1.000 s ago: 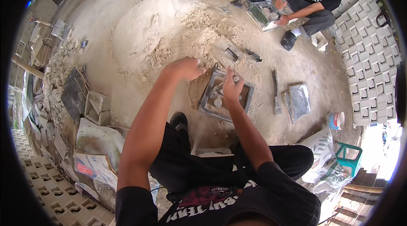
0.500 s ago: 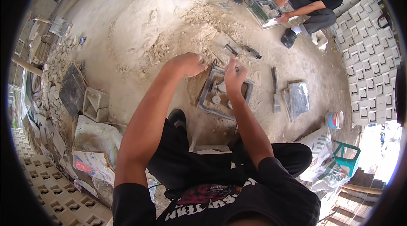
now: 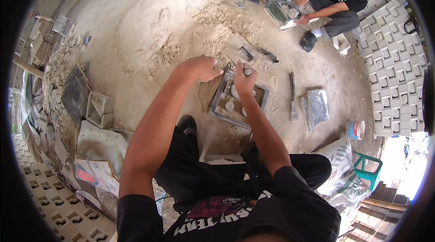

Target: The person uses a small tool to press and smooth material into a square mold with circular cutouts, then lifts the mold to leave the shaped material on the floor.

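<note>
A dark rectangular mould frame (image 3: 229,121) lies on the floor before me, with several pale round pieces and brown material inside. My right hand (image 3: 245,81) is closed over the frame's far part, round a tool with a grey rounded end; the rest of the tool is hidden. My left hand (image 3: 207,68) has its fingers curled beside the frame's far left corner, close to a dark loop handle (image 3: 227,67). Whether those fingers grip anything is hidden. Just beyond lies a flat trowel (image 3: 237,45) with a dark handle, and a black-handled tool (image 3: 269,55) is right of it.
A pale powder heap (image 3: 172,15) spreads beyond my hands. Flat dark plates (image 3: 318,106) and a long narrow bar (image 3: 292,88) lie at right. At the far right, a co-worker (image 3: 333,6) crouches over another mould (image 3: 282,14). A paint can (image 3: 355,129) and green stool (image 3: 368,169) stand nearer.
My right hand has shifted slightly left and down over the frame, turning so that the tool's grey end shows. The left hand has barely moved.
</note>
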`<state>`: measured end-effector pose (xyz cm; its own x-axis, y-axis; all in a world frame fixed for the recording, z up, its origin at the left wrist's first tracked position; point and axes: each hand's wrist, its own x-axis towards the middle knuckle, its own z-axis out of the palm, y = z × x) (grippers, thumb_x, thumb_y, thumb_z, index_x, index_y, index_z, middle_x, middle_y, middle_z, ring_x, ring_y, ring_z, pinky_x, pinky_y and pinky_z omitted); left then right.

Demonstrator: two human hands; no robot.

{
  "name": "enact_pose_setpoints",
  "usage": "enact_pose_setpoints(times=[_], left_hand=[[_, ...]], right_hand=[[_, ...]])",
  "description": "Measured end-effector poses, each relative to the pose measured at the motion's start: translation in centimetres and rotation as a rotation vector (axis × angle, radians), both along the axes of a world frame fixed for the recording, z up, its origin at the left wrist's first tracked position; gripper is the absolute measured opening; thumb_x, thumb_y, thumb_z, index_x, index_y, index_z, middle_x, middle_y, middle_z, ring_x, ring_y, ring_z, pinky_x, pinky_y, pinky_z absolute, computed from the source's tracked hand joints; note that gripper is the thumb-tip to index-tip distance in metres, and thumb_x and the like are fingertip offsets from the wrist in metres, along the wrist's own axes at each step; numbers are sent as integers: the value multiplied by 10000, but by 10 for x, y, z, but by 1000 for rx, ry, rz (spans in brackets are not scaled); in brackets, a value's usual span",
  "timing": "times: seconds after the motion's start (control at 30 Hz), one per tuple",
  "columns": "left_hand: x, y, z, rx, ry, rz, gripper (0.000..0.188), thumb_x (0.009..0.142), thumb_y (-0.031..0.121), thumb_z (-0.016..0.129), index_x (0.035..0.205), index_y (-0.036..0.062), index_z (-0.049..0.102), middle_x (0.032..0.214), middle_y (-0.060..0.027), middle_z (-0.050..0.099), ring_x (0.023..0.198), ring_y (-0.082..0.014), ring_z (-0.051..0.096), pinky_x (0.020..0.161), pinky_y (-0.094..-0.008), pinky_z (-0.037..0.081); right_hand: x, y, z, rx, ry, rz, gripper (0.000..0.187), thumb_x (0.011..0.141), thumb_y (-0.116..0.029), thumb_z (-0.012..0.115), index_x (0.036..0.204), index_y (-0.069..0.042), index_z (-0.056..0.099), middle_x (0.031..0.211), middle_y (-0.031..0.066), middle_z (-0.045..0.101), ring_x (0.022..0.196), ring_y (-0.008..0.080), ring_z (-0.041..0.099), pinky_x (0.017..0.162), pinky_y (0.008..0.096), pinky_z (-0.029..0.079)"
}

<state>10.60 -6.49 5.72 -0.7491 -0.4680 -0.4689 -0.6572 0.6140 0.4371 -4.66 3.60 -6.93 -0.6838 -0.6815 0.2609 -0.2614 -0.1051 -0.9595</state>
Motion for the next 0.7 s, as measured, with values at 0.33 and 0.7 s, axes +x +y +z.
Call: enact_pose_setpoints(times=[0.33,0.7], left_hand=[[6,4,6,-5,-36,3,576,923,472,510,1300,37,517,1251,-203,582,1175,-343,547,972,-426,436],[-6,6,9,16,-27,-62,575,933,461,499,1303,21,510,1244,-214,584,1160,-355,556,970,-432,440]], right_hand=[[-12,-10,3,-70,-184,-168,330,948,-183,564,656,-31,531,530,-58,393,517,44,357,458,277,273],[-19,-4,-8,-118,-159,-213,297,938,-183,587,688,-23,579,564,-51,466,532,38,395,459,267,291]])
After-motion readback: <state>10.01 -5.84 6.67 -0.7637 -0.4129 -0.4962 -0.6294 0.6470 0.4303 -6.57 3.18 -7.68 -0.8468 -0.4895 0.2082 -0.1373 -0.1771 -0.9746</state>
